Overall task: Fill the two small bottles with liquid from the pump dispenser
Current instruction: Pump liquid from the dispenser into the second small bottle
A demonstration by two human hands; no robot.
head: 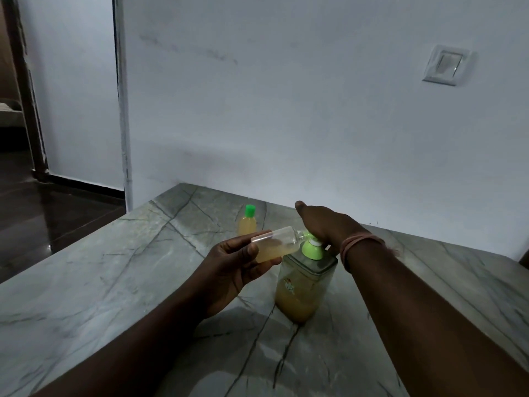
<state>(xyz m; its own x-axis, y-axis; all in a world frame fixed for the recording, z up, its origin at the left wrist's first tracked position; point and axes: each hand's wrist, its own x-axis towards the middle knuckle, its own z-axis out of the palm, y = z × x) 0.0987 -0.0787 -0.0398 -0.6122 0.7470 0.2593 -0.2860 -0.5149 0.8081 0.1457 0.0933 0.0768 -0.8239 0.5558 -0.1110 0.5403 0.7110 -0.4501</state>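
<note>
Dispenser stands nearest on the marble counter, clear square body, yellowish liquid low in it, green pump top. Left hand just left of it, fingers curled round an uncapped small bottle, thumb on top near the base end. Bottle held nearly on its side, neck pointing right, mouth right at the pump spout; exact contact of mouth and spout blurred, cannot tell. Yellow liquid pools along the bottle's lower side, about half. Right hand lies palm-down on the pump head, fingers fairly straight and pointing away, thumb stuck out at the far end; presses or rests on it, does not wrap it. Bands round the right wrist. Farther back, second bottle stands upright on the counter, green cap on, mostly full of yellow liquid, apart from both hands. Behind: white wall, switch upper right.
</note>
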